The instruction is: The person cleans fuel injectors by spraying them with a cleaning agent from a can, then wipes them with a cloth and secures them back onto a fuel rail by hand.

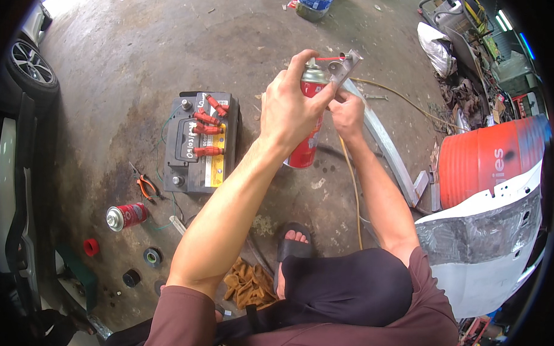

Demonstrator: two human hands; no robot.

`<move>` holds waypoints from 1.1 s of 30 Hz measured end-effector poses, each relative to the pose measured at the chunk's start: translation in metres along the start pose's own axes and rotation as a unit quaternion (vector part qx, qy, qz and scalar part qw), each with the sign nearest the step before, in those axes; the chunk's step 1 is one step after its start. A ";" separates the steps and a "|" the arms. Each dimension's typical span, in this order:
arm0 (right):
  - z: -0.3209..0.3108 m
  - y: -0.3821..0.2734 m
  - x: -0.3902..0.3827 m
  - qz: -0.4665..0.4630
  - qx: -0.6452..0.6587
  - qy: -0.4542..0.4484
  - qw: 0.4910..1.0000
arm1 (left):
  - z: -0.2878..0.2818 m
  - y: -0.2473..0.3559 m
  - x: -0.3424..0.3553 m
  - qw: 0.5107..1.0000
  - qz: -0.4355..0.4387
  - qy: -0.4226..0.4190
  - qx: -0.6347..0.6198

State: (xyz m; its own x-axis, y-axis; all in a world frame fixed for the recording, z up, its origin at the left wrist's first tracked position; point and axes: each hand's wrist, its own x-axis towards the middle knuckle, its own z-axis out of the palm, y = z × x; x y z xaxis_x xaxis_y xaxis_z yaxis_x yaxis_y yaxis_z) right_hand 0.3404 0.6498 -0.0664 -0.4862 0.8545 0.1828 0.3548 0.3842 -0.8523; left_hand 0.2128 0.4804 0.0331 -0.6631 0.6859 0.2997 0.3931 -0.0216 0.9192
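Note:
My left hand [288,106] grips an upright red spray can [301,154], its index finger on the nozzle and its thumb reaching the lower end of a small metal bracket [351,61]. A thin red straw [329,58] runs from the nozzle to the bracket's top. My right hand [347,117] is closed just behind can and bracket, apparently on the bracket, fingertips partly hidden. Left of them, several red fuel injectors [209,128] lie on a car battery [181,163]. Orange-handled pliers [146,185] and another red can [133,215], lying on its side, are on the concrete floor.
A car wheel [32,64] is at left. Tape rolls [152,257] and a brown cloth [247,282] lie near my foot. At right are a metal bar [387,152], a yellow hose [354,194], a red drum [478,165] and a white panel [475,271]. A blue bucket [315,3] stands ahead.

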 end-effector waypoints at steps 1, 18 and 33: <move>0.001 0.001 0.000 0.000 -0.005 0.002 1.000 | 0.000 -0.001 0.000 1.000 0.003 0.001 0.001; -0.101 -0.084 0.037 -0.119 0.047 0.184 0.975 | -0.060 -0.021 -0.088 0.999 -0.018 0.002 0.037; -0.044 -0.020 0.011 -0.146 -0.110 0.124 0.975 | -0.052 -0.022 -0.197 0.980 -0.118 -0.140 0.076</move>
State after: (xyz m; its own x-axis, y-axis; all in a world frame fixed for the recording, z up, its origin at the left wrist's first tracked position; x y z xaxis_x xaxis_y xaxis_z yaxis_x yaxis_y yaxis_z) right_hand 0.3632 0.6674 -0.0260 -0.3946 0.7450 0.5378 0.4065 0.6664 -0.6250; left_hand 0.3020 0.3082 -0.0327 -0.5555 0.8313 -0.0185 0.3535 0.2562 0.8997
